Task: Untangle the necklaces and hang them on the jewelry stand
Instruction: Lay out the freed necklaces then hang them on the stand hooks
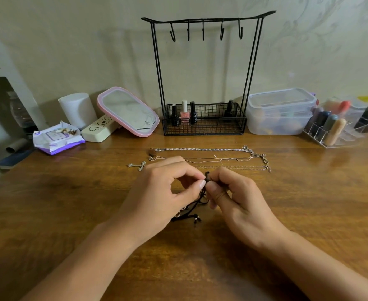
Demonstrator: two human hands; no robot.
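Note:
A black cord necklace (195, 205) hangs in a tangle between my hands above the wooden table (70, 203). My left hand (165, 192) pinches it from the left and my right hand (237, 196) pinches its knotted top from the right. Behind them three thin chains lie stretched out side by side: a silver chain with a brown stone (200, 150), a fine pale chain (222, 159) and a chain with a cross pendant (138, 165). The black wire jewelry stand (203, 83) stands at the back with several bare hooks (203, 31).
Nail polish bottles (184, 115) sit in the stand's basket. To its left lie a pink-framed mirror (127, 111), a white cup (78, 110), a cream case (99, 129) and a purple wipes pack (57, 137). Clear plastic boxes (280, 111) and a lipstick organizer (339, 124) stand at the right.

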